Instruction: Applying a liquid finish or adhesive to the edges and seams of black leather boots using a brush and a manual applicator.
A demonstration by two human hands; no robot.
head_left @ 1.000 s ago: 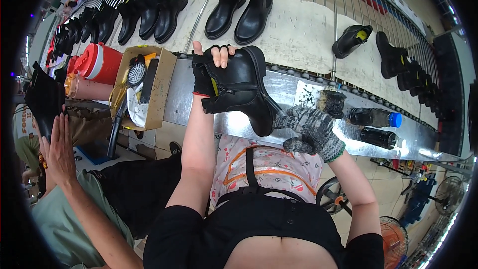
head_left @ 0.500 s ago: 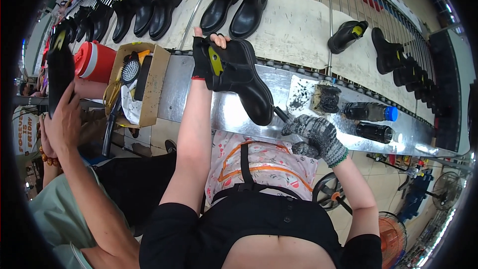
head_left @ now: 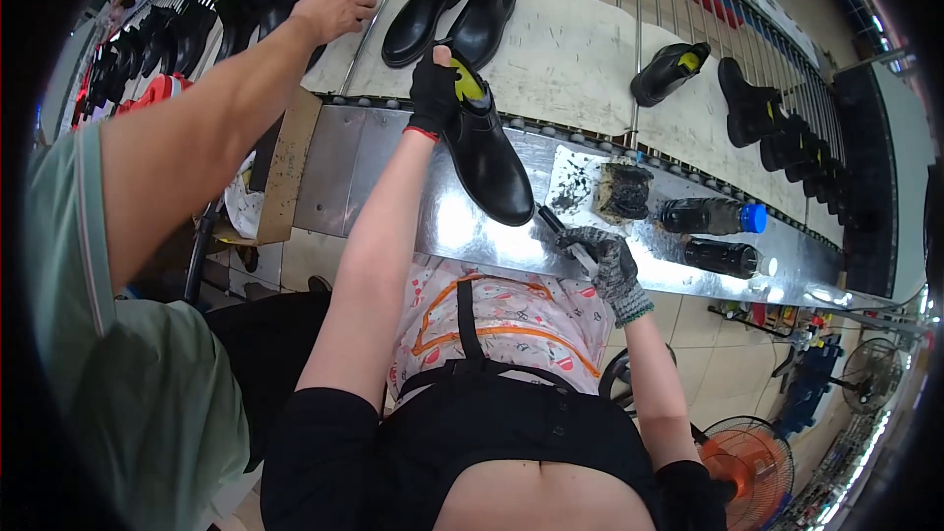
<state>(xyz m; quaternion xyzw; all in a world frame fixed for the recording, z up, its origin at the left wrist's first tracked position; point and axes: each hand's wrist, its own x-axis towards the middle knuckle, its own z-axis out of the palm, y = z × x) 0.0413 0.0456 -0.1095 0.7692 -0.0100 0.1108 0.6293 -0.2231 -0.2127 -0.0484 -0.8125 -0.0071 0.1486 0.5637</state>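
My left hand point(head_left: 436, 93), in a black fingerless glove with a red cuff, grips a black ankle boot point(head_left: 489, 162) by its shaft. The boot's upper faces up, its toe points toward me and right, and a yellow-green lining shows inside. My right hand point(head_left: 612, 270), in a grey knitted glove, is closed on a slim brush-like tool point(head_left: 553, 220) with a dark end and a white handle. That dark end is close beside the boot's toe; whether they touch I cannot tell. Below both hands is the metal ledge point(head_left: 388, 177).
A dark-stained sponge block point(head_left: 623, 191) lies on a spotted white sheet point(head_left: 568, 182), beside a blue-capped bottle point(head_left: 715, 217) and another dark bottle point(head_left: 723, 258). Boots point(head_left: 423, 10) stand along the pale-covered rack point(head_left: 580, 39). At left, a co-worker's arm point(head_left: 216, 128) reaches over a cardboard box point(head_left: 290, 172).
My left hand has turned the boot from its side to upper-up. The tool's end stays by the toe. The co-worker's arm has swung across to a boot on the rack.
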